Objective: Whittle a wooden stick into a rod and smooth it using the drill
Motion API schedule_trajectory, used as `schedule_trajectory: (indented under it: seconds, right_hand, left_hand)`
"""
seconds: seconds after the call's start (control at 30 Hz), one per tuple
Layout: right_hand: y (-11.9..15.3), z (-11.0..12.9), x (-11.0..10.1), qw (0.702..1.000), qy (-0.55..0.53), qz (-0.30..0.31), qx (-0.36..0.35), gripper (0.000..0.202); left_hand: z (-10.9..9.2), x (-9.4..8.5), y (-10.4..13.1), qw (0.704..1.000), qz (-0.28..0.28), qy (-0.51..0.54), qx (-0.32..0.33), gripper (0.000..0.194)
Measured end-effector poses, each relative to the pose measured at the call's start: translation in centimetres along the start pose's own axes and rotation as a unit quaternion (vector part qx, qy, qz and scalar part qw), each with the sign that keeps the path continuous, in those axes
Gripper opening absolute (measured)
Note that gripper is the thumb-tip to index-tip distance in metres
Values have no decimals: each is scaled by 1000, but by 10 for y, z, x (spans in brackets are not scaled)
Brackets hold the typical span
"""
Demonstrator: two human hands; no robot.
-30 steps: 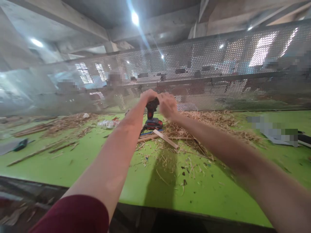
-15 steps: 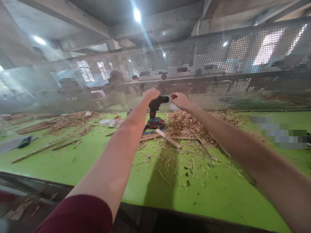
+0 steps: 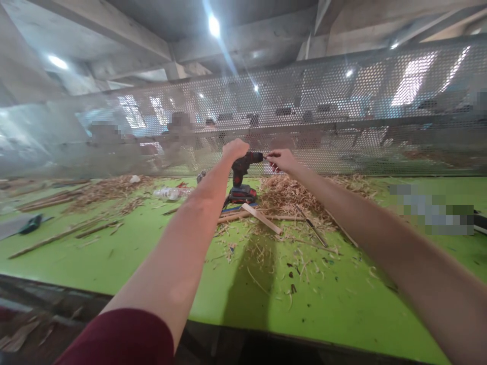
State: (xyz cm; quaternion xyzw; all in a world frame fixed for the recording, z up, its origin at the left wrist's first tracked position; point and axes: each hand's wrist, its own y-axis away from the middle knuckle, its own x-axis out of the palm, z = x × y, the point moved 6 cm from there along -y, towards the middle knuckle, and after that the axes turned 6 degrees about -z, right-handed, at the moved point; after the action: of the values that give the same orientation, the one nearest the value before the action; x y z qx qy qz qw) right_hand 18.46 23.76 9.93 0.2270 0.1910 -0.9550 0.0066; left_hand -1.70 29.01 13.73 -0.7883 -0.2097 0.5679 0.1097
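A black and red cordless drill [image 3: 238, 177] stands upright on its battery pack on the green table. My left hand [image 3: 236, 148] is closed over the top rear of the drill, steadying its body. Its chuck points right, toward my right hand [image 3: 282, 160]. The fingers of that hand are pinched together right at the chuck's tip, around something small that is too tiny to make out. A flat pale wood strip [image 3: 262, 219] lies in front of the drill's base. Curly wood shavings [image 3: 283, 192] are heaped below my right hand.
A perforated metal screen [image 3: 323, 126] runs along the table's far side. To the left lie a clear plastic bottle [image 3: 173, 193], thin sticks [image 3: 57, 237] and more shavings [image 3: 110, 190]. A dark slender tool [image 3: 312, 227] rests right of the wood strip. The green table's [image 3: 152, 263] front edge is nearest me.
My right hand has moved slightly left, and its fingers are now closer to the chuck's tip. My left hand stays on the drill, which stands as before.
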Motion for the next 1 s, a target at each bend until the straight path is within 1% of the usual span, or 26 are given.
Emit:
schedule_trajectory:
  seconds: [0.1, 0.2, 0.4, 0.6, 0.77, 0.83, 0.9, 1.0]
  right_hand:
    - [-1, 1, 4, 1000, -16, 4, 7, 9]
    - [-1, 0, 1, 999, -38, 2, 19, 5]
    - [2, -5, -9, 993, -110, -10, 47, 20]
    - [5, -10, -19, 980, -187, -40, 55, 18]
    - [9, -16, -30, 973, -215, -62, 63, 30]
    - [16, -14, -37, 974, -214, -55, 56, 33]
    - [28, -7, -45, 977, -205, -32, 39, 30]
    - [57, 8, -54, 982, -187, 22, 10, 20]
  left_hand:
    - [0, 0, 0, 1000, -2, 4, 2, 53]
    - [0, 0, -1, 1000, -6, 10, 2, 53]
    - [1, 1, -2, 1000, -17, 22, -2, 52]
    - [2, 1, -1, 999, -23, 28, -1, 51]
    - [2, 0, 0, 999, -27, 30, 3, 51]
    - [2, 0, -1, 999, -31, 31, 5, 51]
    - [2, 0, -1, 999, -35, 32, 7, 52]
    - [1, 0, -1, 999, -39, 33, 10, 52]
